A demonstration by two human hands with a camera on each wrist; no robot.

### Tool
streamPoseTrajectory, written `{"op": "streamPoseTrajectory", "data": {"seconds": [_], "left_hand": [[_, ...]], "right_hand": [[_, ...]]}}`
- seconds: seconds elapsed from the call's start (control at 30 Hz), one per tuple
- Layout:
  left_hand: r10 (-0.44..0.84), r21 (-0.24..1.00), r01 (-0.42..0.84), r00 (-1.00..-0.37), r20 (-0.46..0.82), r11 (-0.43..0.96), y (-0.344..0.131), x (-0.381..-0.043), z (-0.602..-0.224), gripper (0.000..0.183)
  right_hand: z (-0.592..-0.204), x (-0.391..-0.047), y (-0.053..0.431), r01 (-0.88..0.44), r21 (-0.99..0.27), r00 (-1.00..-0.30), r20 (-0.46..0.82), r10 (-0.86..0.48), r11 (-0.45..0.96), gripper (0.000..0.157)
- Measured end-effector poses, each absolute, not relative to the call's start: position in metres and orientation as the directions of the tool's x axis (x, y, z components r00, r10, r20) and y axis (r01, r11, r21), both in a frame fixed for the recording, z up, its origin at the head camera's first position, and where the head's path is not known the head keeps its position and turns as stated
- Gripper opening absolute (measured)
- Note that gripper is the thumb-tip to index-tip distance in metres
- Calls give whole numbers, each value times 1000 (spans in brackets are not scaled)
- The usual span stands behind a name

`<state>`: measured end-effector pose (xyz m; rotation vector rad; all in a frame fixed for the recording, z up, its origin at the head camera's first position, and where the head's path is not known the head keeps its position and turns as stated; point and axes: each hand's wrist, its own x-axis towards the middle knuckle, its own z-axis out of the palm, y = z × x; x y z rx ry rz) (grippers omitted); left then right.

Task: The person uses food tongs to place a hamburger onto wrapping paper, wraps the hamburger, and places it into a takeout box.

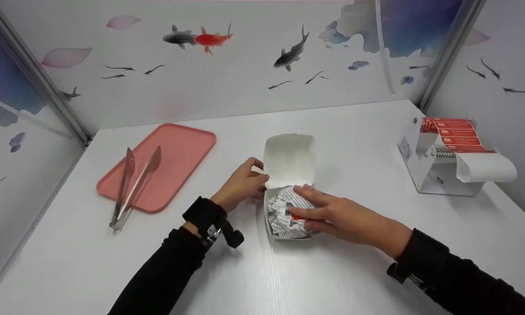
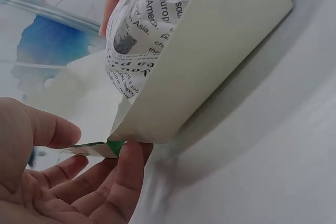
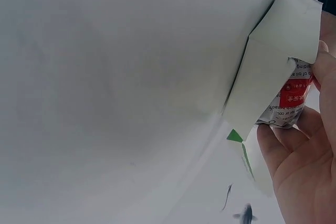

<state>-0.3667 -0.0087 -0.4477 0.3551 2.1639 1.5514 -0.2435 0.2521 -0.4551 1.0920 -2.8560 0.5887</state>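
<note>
A white clamshell paper box [image 1: 288, 162] stands with its lid raised. In its base sits a round bundle wrapped in newsprint paper [image 1: 282, 218], with a red sticker [image 3: 295, 94] on it. My left hand [image 1: 243, 181] is at the box's left side by the fold; in the left wrist view its thumb and fingers pinch the lid's edge [image 2: 94, 149], green at the corner. From the right, my right hand [image 1: 348, 218] rests on the bundle, its fingers extended across the top. The right wrist view shows its fingertips [image 3: 266, 134] against the newsprint.
A pink tray [image 1: 179, 166] lies at the left, with metal tongs [image 1: 133, 188] across it and past its front edge. At the right stands a label dispenser [image 1: 446, 173] with a roll of red labels [image 1: 459, 135]. Printed panels [image 1: 253, 87] enclose the white table [image 1: 240, 280].
</note>
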Motion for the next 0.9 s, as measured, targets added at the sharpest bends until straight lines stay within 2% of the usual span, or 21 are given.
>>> {"op": "streamPoseTrajectory", "data": {"seconds": [0.3,0.57,0.77,0.9], "left_hand": [[529,941,175,-848,-5,288,-17,-350,-449,32],[659,885,374,-744,108,278,-23,-340,-454,47],[742,894,350,-669,30,280,-30,-333,-461,69],[782,865,418,-621,48,279,-34,-328,-465,103]], "right_hand": [[-457,-245,253,-644,-377,-755,168,-634,666,49],[-463,-244,253,-652,-372,-750,192,-633,660,44],[-463,-242,251,-642,-319,-764,193,-616,697,38],[-461,-239,249,-657,-246,-754,228,-616,713,35]]}}
